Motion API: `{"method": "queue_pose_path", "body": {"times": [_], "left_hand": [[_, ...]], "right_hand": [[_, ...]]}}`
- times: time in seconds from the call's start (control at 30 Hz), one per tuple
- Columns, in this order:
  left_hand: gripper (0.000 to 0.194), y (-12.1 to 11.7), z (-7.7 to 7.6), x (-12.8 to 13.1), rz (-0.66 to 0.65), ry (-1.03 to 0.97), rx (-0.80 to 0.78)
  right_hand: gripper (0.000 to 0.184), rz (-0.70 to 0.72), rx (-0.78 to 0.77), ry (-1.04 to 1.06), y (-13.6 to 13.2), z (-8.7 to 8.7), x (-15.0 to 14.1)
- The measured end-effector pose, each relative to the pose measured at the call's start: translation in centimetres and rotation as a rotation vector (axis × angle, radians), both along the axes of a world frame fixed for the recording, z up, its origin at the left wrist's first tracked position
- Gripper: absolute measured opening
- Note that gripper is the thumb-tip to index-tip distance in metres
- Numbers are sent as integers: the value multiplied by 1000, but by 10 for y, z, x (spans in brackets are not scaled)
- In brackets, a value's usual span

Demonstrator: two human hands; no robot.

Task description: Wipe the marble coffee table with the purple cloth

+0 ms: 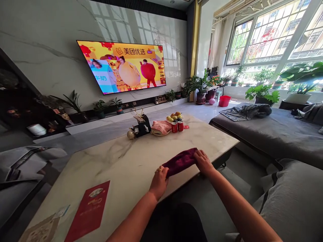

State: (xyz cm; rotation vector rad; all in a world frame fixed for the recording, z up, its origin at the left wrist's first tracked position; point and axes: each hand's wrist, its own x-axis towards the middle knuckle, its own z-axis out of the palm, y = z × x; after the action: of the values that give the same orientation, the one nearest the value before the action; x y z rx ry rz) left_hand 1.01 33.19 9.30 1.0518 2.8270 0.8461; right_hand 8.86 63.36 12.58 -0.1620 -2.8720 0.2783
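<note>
A dark purple cloth lies folded into a long strip near the front edge of the marble coffee table. My left hand grips its near end with fingers curled; a ring shows on one finger. My right hand presses down on the far end, fingers closed over the fabric. Both forearms reach in from the bottom of the view.
Farther back on the table stand two red cans, a fruit bowl, a pink folded cloth on a tray and a dark ornament holder. A red booklet lies at the near left. A grey sofa runs along the right; a television hangs ahead.
</note>
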Motion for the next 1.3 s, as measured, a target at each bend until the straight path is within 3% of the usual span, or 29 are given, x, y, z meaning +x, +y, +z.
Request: {"method": "queue_pose_path", "body": {"times": [0.1,0.2,0.37,0.5,0.57,0.6,0.7,0.77,0.9,1.03,1.17,1.3], "left_hand": [[42,6,-36,21,-52,-69,-17],[35,6,-57,21,-57,-95,-1],[37,18,-59,-23,19,-73,16],[45,32,-67,-46,89,-105,-35],[52,31,-76,-43,68,-112,-55],[56,28,-80,-39,51,-104,-57],[67,5,-93,-30,12,-46,-52],[69,-20,-99,-30,13,-3,-66],[67,-78,-108,-53,69,64,-129],[61,-127,-123,-82,156,100,-175],[55,-147,-149,-97,154,245,-205],[52,-150,-168,-101,138,425,-183]], "right_hand": [[26,-89,-1,-185,1,-31,19],[27,-133,-8,-230,-4,-48,25],[25,-237,13,-233,-1,-38,-5],[49,-314,77,-200,-9,-34,-31],[60,-232,98,-192,-23,-44,-37],[63,-122,109,-186,-31,-51,-39],[63,287,169,-176,-49,-75,-45],[60,413,237,-200,-52,-84,-47],[63,516,344,-240,-34,-84,-47],[67,624,299,-235,-8,-78,-39],[74,645,268,-240,1,-80,-39],[69,576,230,-248,-7,-89,-62]]}}
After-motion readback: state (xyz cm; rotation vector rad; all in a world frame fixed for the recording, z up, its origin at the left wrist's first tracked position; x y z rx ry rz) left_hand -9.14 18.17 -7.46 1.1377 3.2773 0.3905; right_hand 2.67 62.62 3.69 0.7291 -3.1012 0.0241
